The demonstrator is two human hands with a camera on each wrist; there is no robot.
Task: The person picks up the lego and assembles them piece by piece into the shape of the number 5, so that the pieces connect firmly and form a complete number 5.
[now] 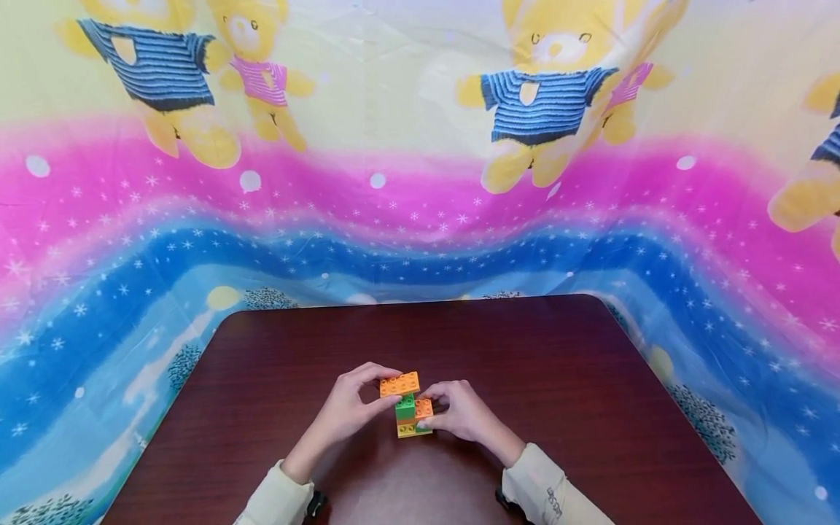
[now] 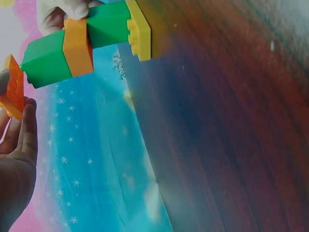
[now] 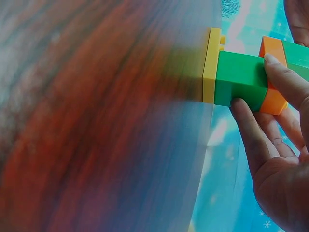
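Observation:
A small stack of building bricks stands on the table. At its bottom lies a thin yellow brick [image 2: 143, 34], topped by a green brick [image 3: 241, 77]. Above that comes an orange brick [image 2: 78, 48], then a second green brick [image 2: 47, 60], set toward the left side. My left hand [image 1: 354, 399] pinches another orange brick [image 1: 399, 383], which is tilted right at the top of the upper green brick. My right hand [image 1: 461, 412] grips the stack from the right, thumb and fingers on the lower green brick and the orange brick above it.
The dark brown wooden table [image 1: 295, 343] has rounded far corners. Behind it and along its sides hangs a bright cloth [image 1: 407, 204] printed with teddy bears and snowflakes.

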